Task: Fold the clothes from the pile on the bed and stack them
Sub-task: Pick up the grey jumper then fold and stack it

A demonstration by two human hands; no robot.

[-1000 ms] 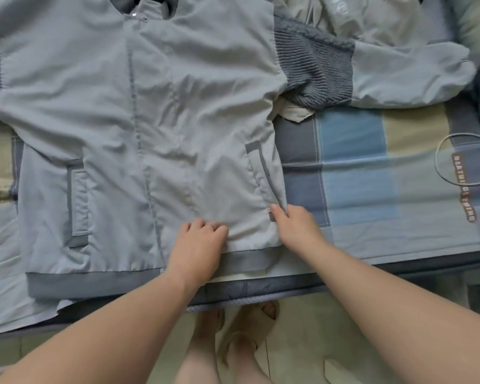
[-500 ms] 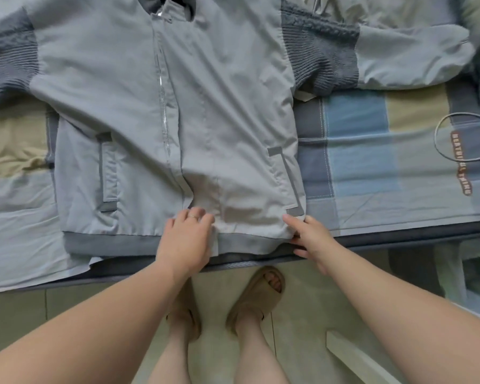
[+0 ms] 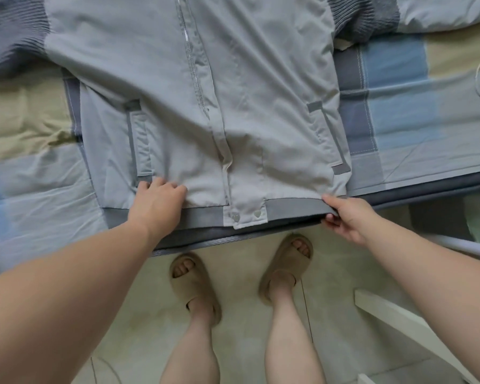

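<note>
Jacket (image 3: 261, 79) on bed (image 3: 399, 128) (near edge)

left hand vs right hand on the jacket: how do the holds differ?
The left hand lies palm-down on top of the jacket front, just below a pocket; the right hand is at the hem's outer corner. The left fingers are bent on the cloth, with no pinch visible; the right fingers pinch the dark hem band from above and below. Both touch the jacket's lower end.

Pale grey jacket (image 3: 261, 87) with dark grey ribbed hem band (image 3: 291, 207), blue-and-beige checked bedsheet (image 3: 399, 79), beige sandals (image 3: 190, 284)
</note>
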